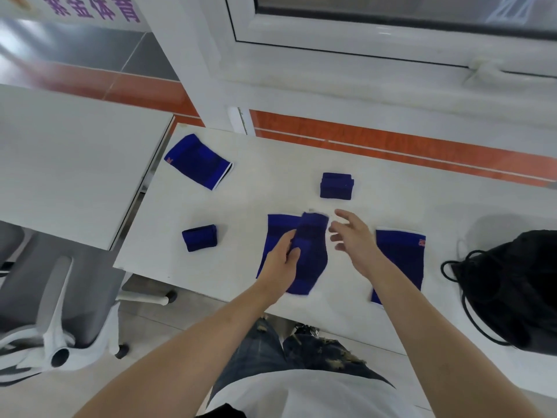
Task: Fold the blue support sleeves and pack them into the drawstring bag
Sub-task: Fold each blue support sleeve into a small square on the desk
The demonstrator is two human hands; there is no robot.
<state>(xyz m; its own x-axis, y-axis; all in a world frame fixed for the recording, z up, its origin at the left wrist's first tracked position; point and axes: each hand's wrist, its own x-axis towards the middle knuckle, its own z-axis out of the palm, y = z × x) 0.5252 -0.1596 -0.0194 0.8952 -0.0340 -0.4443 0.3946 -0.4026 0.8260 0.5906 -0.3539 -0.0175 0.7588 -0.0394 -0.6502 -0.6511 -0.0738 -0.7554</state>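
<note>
Right now the left hand pinches a blue sleeve between thumb and curled fingers and holds it up off the white table; this held sleeve is blurred, its long axis runs from near the person toward the far edge, tipped slightly to the right, and its far end reaches highest. Beneath it a flat sleeve lies on the table, its long axis also running near to far, though the hand and the held piece cover much of it. The right hand hovers just to the right of the held sleeve, fingers spread and relaxed, gripping nothing and, as far as can be seen, not touching the cloth. Partly under the right forearm lies another flat sleeve, long axis near to far, with a white-edged end pointing away and a small orange mark at its far right corner. At the far left corner of the table a fourth flat sleeve sits slantwise, its white-trimmed end facing right. Two folded sleeves rest apart from the others: one small bundle at the left, and one squarish bundle beyond the hands. The black drawstring bag sits at the table's right end, its cord looping toward the person, well apart from the hands.
</note>
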